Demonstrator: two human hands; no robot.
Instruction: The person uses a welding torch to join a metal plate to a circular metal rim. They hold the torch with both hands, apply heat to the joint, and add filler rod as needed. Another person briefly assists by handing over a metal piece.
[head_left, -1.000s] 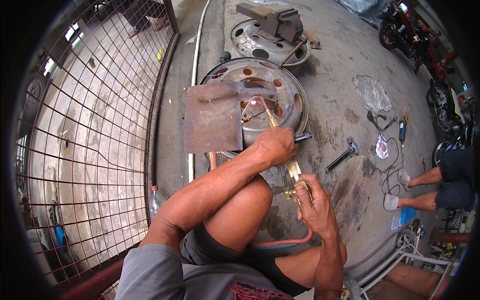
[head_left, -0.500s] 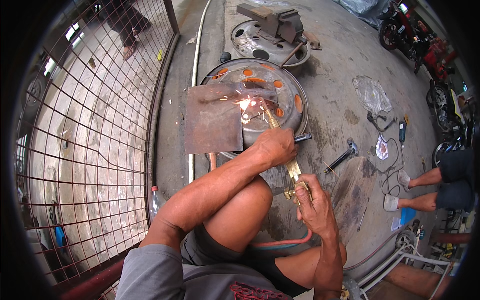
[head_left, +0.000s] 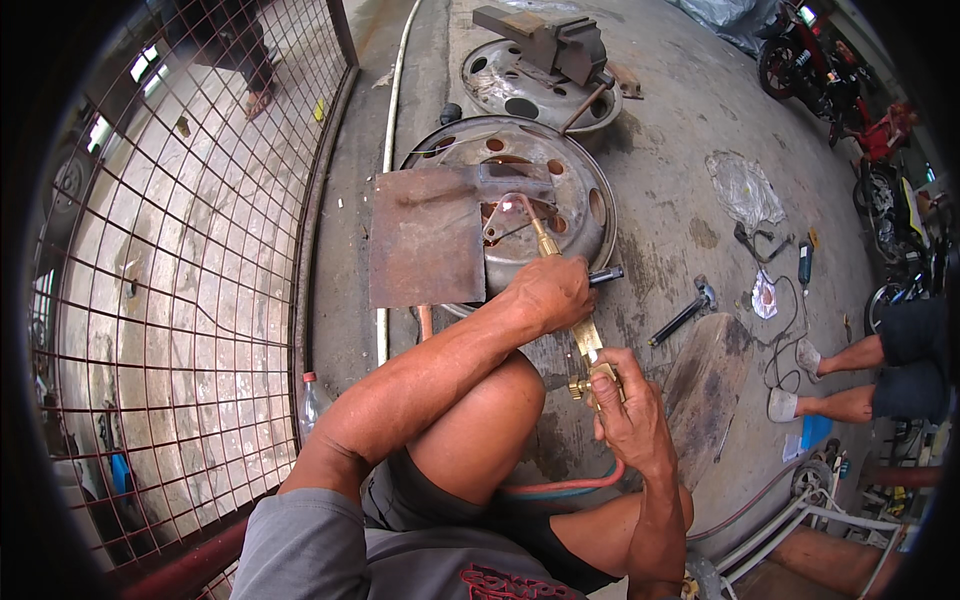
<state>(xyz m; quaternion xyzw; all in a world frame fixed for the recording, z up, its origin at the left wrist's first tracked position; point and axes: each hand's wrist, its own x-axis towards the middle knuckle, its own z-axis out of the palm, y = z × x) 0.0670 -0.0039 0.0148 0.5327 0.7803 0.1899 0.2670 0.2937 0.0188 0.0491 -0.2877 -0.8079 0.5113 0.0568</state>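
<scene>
My left hand (head_left: 550, 294) is wrapped round the front of a brass cutting torch (head_left: 587, 340). A dark cylinder (head_left: 606, 275) sticks out beside this hand; whether I grip it too is hidden. Farther back, my right hand (head_left: 630, 415) closes on the torch's handle by its brass valves. The torch's bent copper-coloured tip reaches a small roughly triangular metal piece (head_left: 508, 222) with a hole near one corner. That piece lies at the right edge of a rusty steel plate (head_left: 425, 245). Both rest over an upturned wheel rim (head_left: 580, 205). Red and blue-green hoses (head_left: 585, 484) run below my right hand.
A bench vise (head_left: 570, 50) sits on another wheel rim behind. Wire-mesh fencing (head_left: 200, 250) borders the left, with a bottle (head_left: 310, 405) beside it. On the right floor are a hammer (head_left: 685, 312), cables and a person's legs (head_left: 840, 400); motorcycles (head_left: 880, 200) stand beyond.
The bright sparks at the torch tip are gone, and the orange glow in the wheel's holes has faded. Both hands hold the torch in the same place. Beyond the mesh, a person's legs have shifted slightly.
</scene>
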